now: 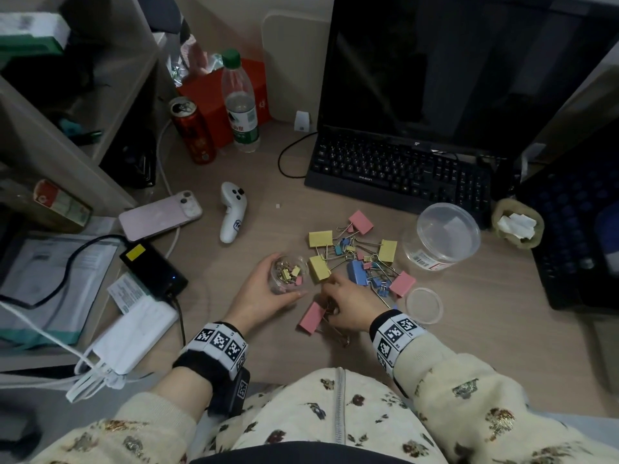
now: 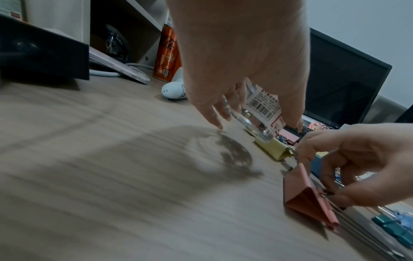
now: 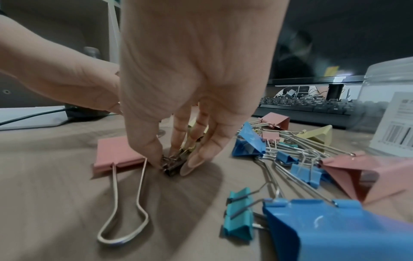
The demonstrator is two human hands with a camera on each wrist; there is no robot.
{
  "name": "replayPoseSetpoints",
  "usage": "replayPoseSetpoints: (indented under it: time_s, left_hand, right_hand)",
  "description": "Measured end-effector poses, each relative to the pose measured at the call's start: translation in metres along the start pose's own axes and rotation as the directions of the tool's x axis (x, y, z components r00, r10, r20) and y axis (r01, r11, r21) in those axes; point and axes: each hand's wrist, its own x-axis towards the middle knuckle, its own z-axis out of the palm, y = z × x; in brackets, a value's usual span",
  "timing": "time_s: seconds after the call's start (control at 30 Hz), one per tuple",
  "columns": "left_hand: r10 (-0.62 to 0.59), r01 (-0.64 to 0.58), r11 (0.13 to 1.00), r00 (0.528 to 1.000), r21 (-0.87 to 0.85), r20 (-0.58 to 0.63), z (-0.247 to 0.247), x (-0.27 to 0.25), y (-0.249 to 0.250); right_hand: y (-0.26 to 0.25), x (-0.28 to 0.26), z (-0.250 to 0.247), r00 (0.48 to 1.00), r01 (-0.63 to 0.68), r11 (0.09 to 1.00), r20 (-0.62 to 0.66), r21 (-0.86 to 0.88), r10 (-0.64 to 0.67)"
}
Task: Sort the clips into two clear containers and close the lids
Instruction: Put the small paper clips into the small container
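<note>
Wooden desk (image 1: 234, 329): left hand (image 1: 264, 293) holds the small tub (image 1: 288, 274); right hand (image 3: 190, 88) pinches a little clip (image 3: 172, 166) beside the pile (image 1: 361, 256). Lift it slowly, drop it straight in.

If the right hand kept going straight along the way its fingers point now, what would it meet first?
The right hand points down at the desk, fingertips pinching a small dark clip. Straight on it meets the desk at once; the pink clip lies just beside.
</note>
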Motion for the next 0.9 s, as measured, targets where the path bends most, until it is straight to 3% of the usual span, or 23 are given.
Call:
replayPoseSetpoints:
  time_s: [0.2, 0.47, 0.9]
  left_hand:
    - [0.022, -0.022, 1.0, 1.0, 0.019, 0.001, 0.003, 0.001, 0.001]
    - [0.047, -0.047, 0.998, 0.999, 0.037, 0.007, 0.007, 0.007, 0.005]
    - [0.064, -0.066, 0.997, 0.997, 0.05, 0.031, 0.007, 0.006, 0.011]
  right_hand:
    - [0.011, -0.003, 0.004, 0.997, -0.055, 0.995, -0.05, 0.08, 0.059]
    - [0.025, -0.015, -0.002, 0.987, -0.063, 0.998, -0.147, 0.005, 0.063]
    - [0.013, -0.011, 0.002, 0.985, -0.154, 0.988, -0.089, -0.026, 0.151]
